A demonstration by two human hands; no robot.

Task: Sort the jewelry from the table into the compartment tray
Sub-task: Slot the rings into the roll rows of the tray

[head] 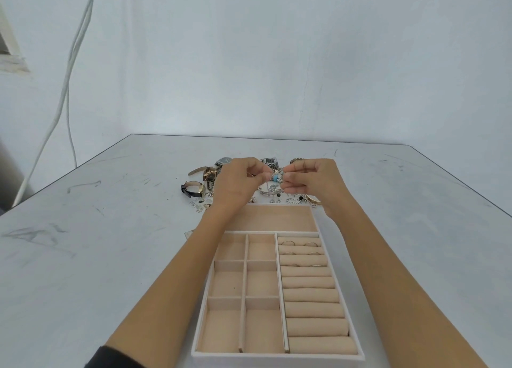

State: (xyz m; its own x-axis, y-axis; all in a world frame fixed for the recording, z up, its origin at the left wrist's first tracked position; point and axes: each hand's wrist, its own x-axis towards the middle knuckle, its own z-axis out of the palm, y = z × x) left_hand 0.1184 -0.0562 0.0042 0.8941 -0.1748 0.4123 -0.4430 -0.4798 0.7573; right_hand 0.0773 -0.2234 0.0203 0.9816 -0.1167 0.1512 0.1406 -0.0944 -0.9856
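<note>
Both hands [241,183] [313,180] pinch a beaded bracelet [275,178] beyond the ring-holding tray [277,356].

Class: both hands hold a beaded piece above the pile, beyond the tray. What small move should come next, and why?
Probably bring the beaded piece toward the body and lower it into the long compartment at the tray's far end. Both the left hand and right hand pinch it just beyond that compartment, which looks empty; the ring rolls suit rings only.
</note>
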